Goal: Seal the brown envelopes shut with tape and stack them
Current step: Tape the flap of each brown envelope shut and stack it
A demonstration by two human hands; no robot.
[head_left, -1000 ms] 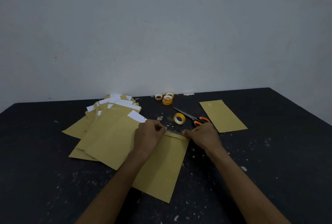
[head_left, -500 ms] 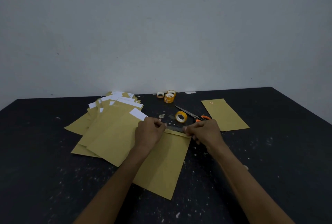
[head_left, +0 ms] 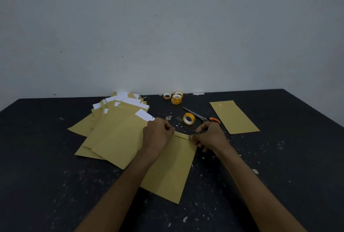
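A brown envelope (head_left: 171, 168) lies on the dark table in front of me, its flap folded over at the far end. My left hand (head_left: 158, 135) pinches the flap's left corner and my right hand (head_left: 210, 136) pinches its right corner. To the left spreads a fanned pile of brown envelopes (head_left: 115, 129) with white paper sticking out of their tops. One flat brown envelope (head_left: 233, 117) lies alone at the right. A yellow tape roll (head_left: 188, 118) stands just beyond my hands.
Orange-handled scissors (head_left: 202, 116) lie beside the tape roll, partly behind my right hand. Three more tape rolls (head_left: 175, 96) sit by the wall at the table's back edge. The black table (head_left: 279, 166) is speckled with white flecks.
Both hands stay on the flap's corners and have shifted only slightly; the right hand's fingers now press lower on the right corner. The view has tilted a little.
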